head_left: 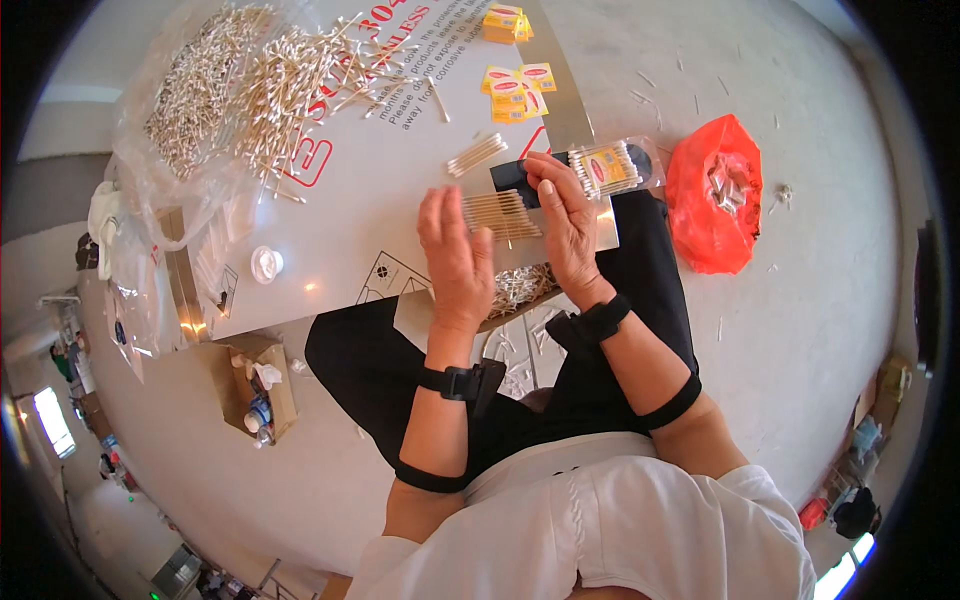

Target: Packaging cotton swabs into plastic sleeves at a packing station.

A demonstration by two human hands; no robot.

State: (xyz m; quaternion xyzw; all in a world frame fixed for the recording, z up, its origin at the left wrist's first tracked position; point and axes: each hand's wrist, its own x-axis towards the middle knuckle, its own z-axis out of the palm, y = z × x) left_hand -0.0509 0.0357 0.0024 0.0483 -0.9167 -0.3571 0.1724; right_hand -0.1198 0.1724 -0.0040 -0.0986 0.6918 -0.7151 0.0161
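Btwn L hand [458, 262] & R hand [571, 238], I see swab row [502, 214], long axis L-to-R, ends facing palms; can't tell if clamped.

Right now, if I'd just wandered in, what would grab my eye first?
Probably the bright red bag to the right of the table. Next comes the big heap of cotton swabs at the table's far left, partly in clear plastic. Then the left hand and right hand, with a neat row of swabs between them.
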